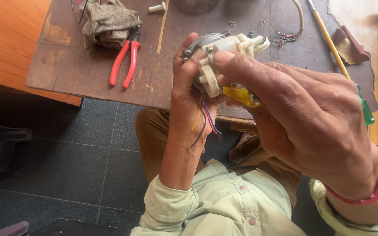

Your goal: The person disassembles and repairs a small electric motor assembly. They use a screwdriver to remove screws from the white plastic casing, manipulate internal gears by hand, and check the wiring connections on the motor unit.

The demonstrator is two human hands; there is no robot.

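Note:
My left hand [188, 98] grips a small round motor unit [224, 50] with cream plastic gears and a metal rim, held up in front of me. Coloured wires [204, 116] hang from it down across my left palm. My right hand [302, 113] holds a yellow-handled tool [241, 95] against the unit's underside, with the forefinger pressing on the top of the cream housing.
A worn brown board [88, 74] lies on the orange table. On it are red-handled pliers [125, 61], a crumpled rag [108, 22], a small white plastic peg [157, 7], a bundle of loose wires [287, 37] and a long screwdriver with a green handle [366, 111].

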